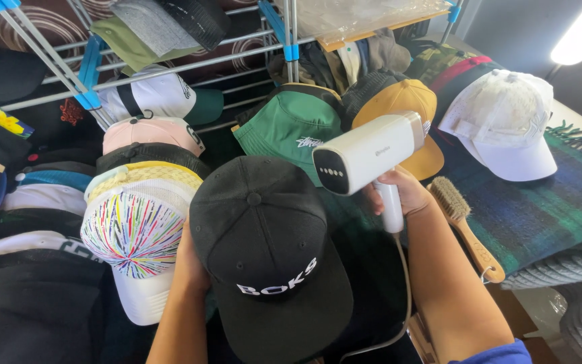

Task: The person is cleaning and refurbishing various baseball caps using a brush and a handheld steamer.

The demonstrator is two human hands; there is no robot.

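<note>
Grip: right hand (pixel 399 192) wrapped tight around the handle of the white handheld steamer (pixel 368 160); left hand (pixel 188 259) tucked under the black cap (pixel 264 253), fingers hidden, hold unclear.
Black cap: front centre, brim toward the wearer, beside the striped mesh cap (pixel 136 232).
Steamer: nozzle just above the cap's crown.
Brush (pixel 466 229): lay on the plaid blanket (pixel 547 209), right of the wrist.

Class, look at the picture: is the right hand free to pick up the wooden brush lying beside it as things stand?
Probably not yet. The right hand is closed around the white steamer. The wooden brush lies uncovered on the plaid blanket right beside that forearm, so only the full grip hinders it.
</note>
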